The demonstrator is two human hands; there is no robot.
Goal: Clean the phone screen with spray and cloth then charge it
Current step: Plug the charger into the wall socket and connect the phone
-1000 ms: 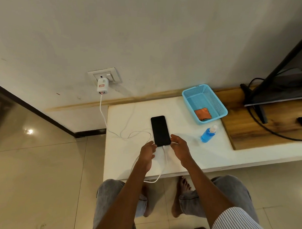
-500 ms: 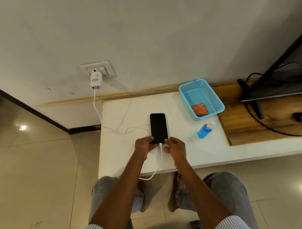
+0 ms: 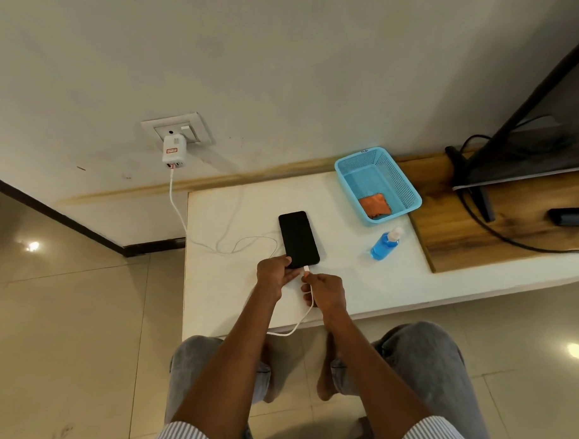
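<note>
Change: right hand (image 3: 325, 292) has moved its white plug (image 3: 306, 269) up to the phone's near edge since a second ago.
Fingers: right pinching the cable (image 3: 306, 317); left hand (image 3: 273, 274) gripping the phone (image 3: 298, 238).
Phone: flat on the bench (image 3: 366, 282), screen dark.
Meaning: charging step, probably nearly seated.

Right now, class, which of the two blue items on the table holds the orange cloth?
The blue mesh basket, open-topped, near the wall; the cloth lies inside. The blue spray bottle stands apart, nearer the person.
</note>
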